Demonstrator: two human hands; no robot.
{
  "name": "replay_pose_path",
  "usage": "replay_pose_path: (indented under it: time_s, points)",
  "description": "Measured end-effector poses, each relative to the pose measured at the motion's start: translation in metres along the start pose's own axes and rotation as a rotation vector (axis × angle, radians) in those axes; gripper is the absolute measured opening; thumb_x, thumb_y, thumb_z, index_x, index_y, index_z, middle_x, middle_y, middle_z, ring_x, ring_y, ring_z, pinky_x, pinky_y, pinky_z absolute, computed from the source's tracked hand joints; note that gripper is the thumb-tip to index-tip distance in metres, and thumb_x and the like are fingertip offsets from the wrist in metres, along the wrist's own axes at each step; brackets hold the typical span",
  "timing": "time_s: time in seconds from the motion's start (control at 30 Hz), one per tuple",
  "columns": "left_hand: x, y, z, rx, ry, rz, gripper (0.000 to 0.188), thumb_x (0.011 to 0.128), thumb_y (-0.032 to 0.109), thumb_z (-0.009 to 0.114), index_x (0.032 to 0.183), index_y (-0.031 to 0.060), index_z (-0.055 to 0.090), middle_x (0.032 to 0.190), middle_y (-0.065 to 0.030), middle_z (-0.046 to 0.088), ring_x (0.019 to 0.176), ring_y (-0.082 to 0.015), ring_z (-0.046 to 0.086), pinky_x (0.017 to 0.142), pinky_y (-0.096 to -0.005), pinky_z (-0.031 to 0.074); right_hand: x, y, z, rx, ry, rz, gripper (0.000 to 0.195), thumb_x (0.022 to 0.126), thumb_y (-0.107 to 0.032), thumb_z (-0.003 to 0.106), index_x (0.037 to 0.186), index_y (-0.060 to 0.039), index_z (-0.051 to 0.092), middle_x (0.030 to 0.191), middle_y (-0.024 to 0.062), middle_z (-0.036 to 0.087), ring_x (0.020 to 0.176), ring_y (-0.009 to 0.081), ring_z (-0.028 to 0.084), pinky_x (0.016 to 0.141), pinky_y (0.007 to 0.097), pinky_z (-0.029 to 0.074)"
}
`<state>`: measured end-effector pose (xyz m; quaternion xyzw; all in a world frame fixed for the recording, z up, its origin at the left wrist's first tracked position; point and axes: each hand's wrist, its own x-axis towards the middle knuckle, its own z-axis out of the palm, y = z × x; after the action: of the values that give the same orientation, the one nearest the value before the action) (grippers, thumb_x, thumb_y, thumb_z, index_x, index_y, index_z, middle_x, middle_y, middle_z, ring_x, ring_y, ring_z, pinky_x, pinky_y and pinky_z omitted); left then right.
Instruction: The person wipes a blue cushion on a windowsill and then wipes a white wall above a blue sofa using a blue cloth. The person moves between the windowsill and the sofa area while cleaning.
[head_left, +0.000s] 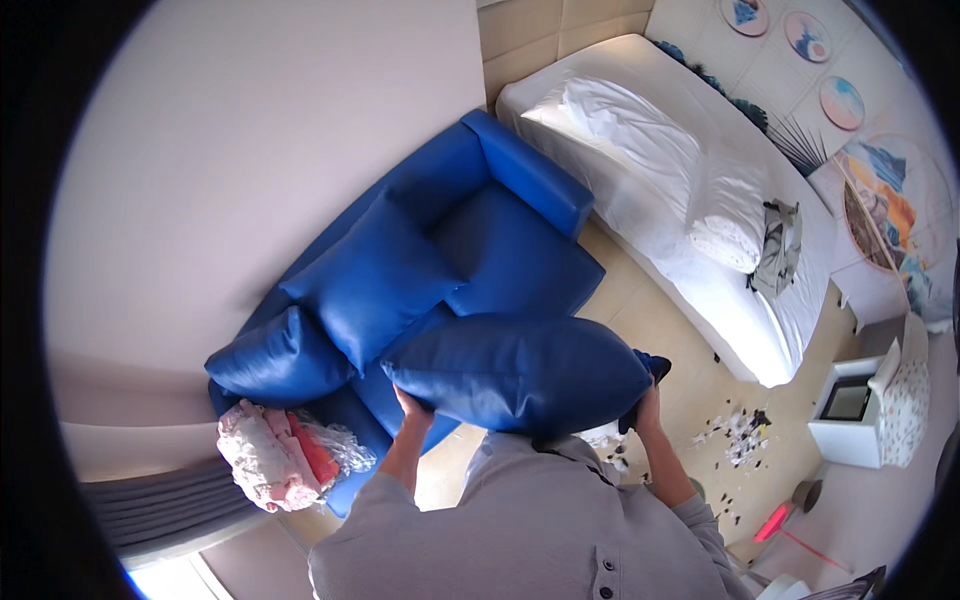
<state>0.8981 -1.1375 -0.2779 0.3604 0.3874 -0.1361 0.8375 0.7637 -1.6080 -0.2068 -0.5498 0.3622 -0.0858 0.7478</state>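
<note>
A large blue leather-look cushion (517, 371) is held up in front of my body, over the front of the blue sofa (525, 251). My left hand (412, 409) grips its lower left corner. At the other end, my right hand (648, 409) holds the cushion's right side, with a dark cloth (634, 412) bunched beside the fingers. A square blue cushion (382, 281) leans on the sofa's backrest. Another blue cushion (281, 356) lies near the left arm. Pink and white fabric (262, 457) and crumpled clear plastic (345, 446) rest at the sofa's left end.
Beyond the sofa stands a bed with a white sheet (697, 300), folded white bedding (637, 127) and a grey garment (776, 247). Black and white scraps (742, 435) litter the tiled floor. A pink broom (772, 523) and a white cabinet (844, 435) are at the right.
</note>
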Motion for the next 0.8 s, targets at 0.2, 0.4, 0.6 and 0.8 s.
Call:
replay_pose_path:
  time_s: [0.2, 0.4, 0.6, 0.8]
  points:
    - [0.055, 0.017, 0.120, -0.003, 0.010, 0.057, 0.092, 0.090, 0.080, 0.037, 0.158, 0.0179, 0.036, 0.163, -0.0070, 0.037, 0.149, -0.0313, 0.032, 0.124, -0.0475, 0.021, 0.111, -0.079, 0.025, 0.199, -0.094, 0.085, 0.063, 0.101, -0.056, 0.050, 0.138, -0.0054, 0.056, 0.125, 0.0102, 0.067, 0.112, 0.0244, 0.065, 0.097, 0.0368, 0.051]
    - [0.085, 0.027, 0.199, -0.001, 0.117, 0.094, 0.095, 0.089, 0.081, 0.038, 0.158, 0.0156, 0.035, 0.163, -0.0079, 0.036, 0.149, -0.0309, 0.033, 0.124, -0.0472, 0.019, 0.205, -0.135, 0.057, 0.164, -0.158, 0.111, 0.063, 0.103, -0.055, 0.046, 0.141, -0.0058, 0.052, 0.128, 0.0099, 0.065, 0.113, 0.0242, 0.064, 0.098, 0.0362, 0.051]
    - [0.122, 0.085, 0.294, 0.021, 0.083, 0.215, 0.098, 0.083, 0.082, 0.049, 0.154, 0.0142, 0.042, 0.156, -0.0097, 0.046, 0.142, -0.0312, 0.042, 0.121, -0.0480, 0.026, 0.376, -0.168, 0.127, 0.062, -0.333, 0.226, 0.067, 0.104, -0.053, 0.047, 0.150, -0.0037, 0.044, 0.141, 0.0122, 0.057, 0.125, 0.0250, 0.057, 0.107, 0.0363, 0.044]
    - [0.159, 0.145, 0.353, 0.320, 0.298, 0.569, 0.084, 0.093, 0.067, 0.053, 0.158, 0.0166, 0.035, 0.159, -0.0095, 0.040, 0.146, -0.0281, 0.036, 0.116, -0.0458, 0.032, 0.495, -0.235, 0.319, -0.017, -0.489, 0.063, 0.075, 0.100, -0.049, 0.061, 0.153, 0.0002, 0.039, 0.153, 0.0122, 0.047, 0.136, 0.0278, 0.048, 0.114, 0.0382, 0.037]
